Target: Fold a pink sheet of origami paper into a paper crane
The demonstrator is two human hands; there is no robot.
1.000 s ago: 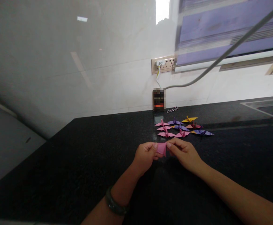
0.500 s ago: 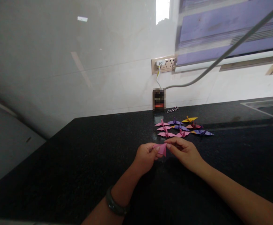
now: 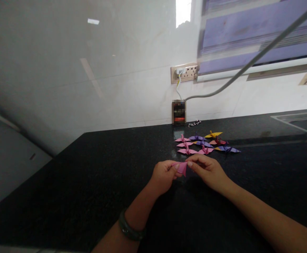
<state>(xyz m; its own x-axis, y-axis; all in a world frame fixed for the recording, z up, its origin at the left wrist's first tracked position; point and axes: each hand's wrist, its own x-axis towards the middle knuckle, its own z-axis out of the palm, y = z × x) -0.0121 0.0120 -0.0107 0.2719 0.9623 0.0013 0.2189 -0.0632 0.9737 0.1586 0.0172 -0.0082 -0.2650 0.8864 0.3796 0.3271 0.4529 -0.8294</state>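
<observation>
Both hands meet over the black stone counter and pinch one small folded piece of pink paper. My left hand, with a dark bangle on its wrist, grips the paper's left side between thumb and fingers. My right hand grips the right side from above. The paper is held just above the counter. Beyond the hands lies a cluster of several finished paper cranes in pink, purple, yellow and red.
A small dark device stands against the white wall, wired to a socket strip. A beaded string lies beside it. A grey cable crosses the window. A sink edge shows at far right.
The pink paper has been folded narrower between my fingers and the hands have sunk slightly toward the counter. The cranes have not moved.
</observation>
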